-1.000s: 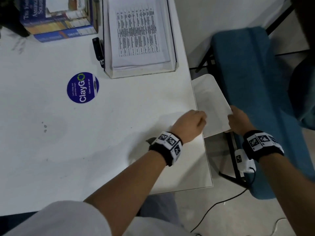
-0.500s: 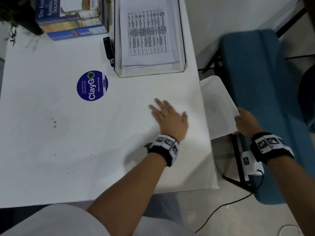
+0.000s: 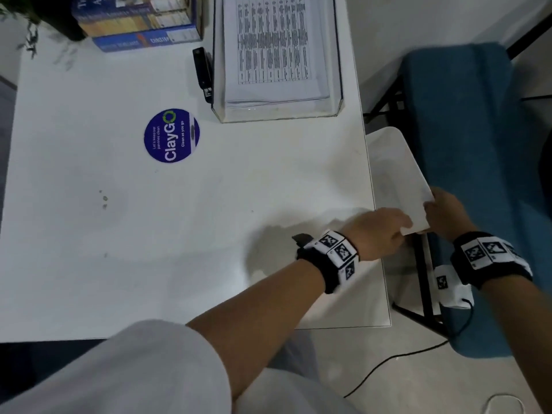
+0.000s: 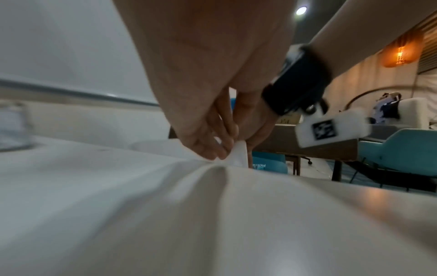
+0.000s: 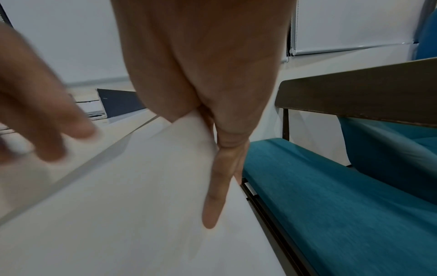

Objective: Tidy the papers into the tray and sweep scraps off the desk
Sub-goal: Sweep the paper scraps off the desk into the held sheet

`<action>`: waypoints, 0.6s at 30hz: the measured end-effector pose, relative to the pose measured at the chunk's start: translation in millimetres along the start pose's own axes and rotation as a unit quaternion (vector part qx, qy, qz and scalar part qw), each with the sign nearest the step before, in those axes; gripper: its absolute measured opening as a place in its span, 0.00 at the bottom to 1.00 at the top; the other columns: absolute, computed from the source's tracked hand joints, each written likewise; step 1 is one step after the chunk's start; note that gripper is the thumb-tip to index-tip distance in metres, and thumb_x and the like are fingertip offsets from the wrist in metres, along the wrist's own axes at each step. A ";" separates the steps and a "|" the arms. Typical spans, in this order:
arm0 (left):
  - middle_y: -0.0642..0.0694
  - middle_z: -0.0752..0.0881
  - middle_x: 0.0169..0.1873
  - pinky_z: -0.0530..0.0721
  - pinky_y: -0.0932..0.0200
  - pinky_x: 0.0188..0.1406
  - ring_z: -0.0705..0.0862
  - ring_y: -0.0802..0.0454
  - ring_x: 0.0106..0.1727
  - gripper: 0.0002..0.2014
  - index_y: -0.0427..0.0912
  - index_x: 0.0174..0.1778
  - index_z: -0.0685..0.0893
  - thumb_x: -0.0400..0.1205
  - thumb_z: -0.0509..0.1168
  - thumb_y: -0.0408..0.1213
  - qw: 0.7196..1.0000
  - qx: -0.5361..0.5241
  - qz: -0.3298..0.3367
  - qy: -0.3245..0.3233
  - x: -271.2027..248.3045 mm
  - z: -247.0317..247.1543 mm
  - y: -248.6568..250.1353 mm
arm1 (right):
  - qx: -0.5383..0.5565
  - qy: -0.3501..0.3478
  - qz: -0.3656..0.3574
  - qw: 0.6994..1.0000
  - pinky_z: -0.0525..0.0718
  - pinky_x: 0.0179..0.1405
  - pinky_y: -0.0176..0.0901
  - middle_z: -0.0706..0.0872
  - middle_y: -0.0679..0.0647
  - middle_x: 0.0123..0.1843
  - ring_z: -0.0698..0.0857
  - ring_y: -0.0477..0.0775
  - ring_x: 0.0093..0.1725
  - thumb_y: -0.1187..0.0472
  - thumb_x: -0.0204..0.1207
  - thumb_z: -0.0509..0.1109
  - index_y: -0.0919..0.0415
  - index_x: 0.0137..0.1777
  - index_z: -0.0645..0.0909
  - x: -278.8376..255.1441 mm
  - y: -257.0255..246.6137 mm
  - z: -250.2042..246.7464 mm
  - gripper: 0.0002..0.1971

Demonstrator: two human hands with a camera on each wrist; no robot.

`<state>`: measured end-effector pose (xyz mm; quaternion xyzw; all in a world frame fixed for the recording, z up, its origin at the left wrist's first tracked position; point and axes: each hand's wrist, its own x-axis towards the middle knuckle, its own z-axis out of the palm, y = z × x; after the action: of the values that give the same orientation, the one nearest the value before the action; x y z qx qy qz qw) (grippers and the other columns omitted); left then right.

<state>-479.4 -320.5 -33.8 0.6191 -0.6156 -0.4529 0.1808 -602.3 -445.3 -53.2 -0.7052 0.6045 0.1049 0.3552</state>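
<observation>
Head view, lower right of centre. The left hand (image 3: 378,234), which half a second earlier lay flat and spread on the bench (image 3: 179,234), has swept to the bench's right edge; its fingers now curl over the near corner of the white sheet (image 3: 394,174), though whether they pinch it or only push scraps onto it cannot be told. The right hand (image 3: 445,215) still grips the sheet's near right edge, thumb on top, holding it just beyond and level with the bench edge as a catcher. This is judged to be one completed sweeping pass.

Count: one tray (image 3: 337,110) at upper centre, holding one stack of printed papers (image 3: 271,46); one catching sheet; two hands. No loose scraps are discernible on the bench, only faint specks.
</observation>
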 end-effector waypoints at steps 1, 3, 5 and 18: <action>0.38 0.83 0.63 0.78 0.44 0.64 0.80 0.39 0.63 0.18 0.34 0.63 0.81 0.79 0.57 0.29 0.999 -0.002 0.024 0.049 -19.4 -1.1 -5.8 | 0.007 -0.008 0.000 1.000 0.80 0.39 0.51 0.80 0.71 0.52 0.79 0.68 0.49 0.71 0.72 0.54 0.70 0.64 0.74 -0.2 0.4 0.7 0.20; 0.43 0.84 0.63 0.80 0.44 0.62 0.80 0.43 0.64 0.19 0.37 0.61 0.82 0.75 0.58 0.30 0.985 0.023 0.030 0.167 -66.6 -3.3 -21.9 | 0.014 -0.013 0.000 1.000 0.84 0.46 0.62 0.81 0.73 0.54 0.81 0.75 0.54 0.68 0.70 0.55 0.68 0.65 0.73 -0.2 1.1 2.7 0.23; 0.47 0.76 0.72 0.74 0.47 0.71 0.72 0.49 0.75 0.21 0.43 0.68 0.78 0.77 0.60 0.32 0.965 0.062 -0.059 0.248 -116.1 -7.6 -43.2 | -0.001 -0.008 0.001 1.000 0.81 0.45 0.53 0.80 0.75 0.60 0.81 0.71 0.53 0.73 0.75 0.54 0.70 0.68 0.72 -5.6 -2.5 2.4 0.20; 0.25 0.43 0.81 0.45 0.25 0.79 0.40 0.25 0.82 0.43 0.29 0.81 0.47 0.77 0.41 0.58 0.849 0.079 -0.449 0.267 -125.6 29.2 -77.8 | 0.009 -0.020 0.003 1.000 0.63 0.24 0.35 0.74 0.77 0.69 0.71 0.57 0.47 0.78 0.79 0.50 0.76 0.71 0.67 -15.0 -14.1 -2.5 0.21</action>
<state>-434.6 -180.7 -67.4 0.9374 -0.2320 -0.2516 0.0651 -593.6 -435.0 -37.4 -0.6977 0.6006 0.1146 0.3733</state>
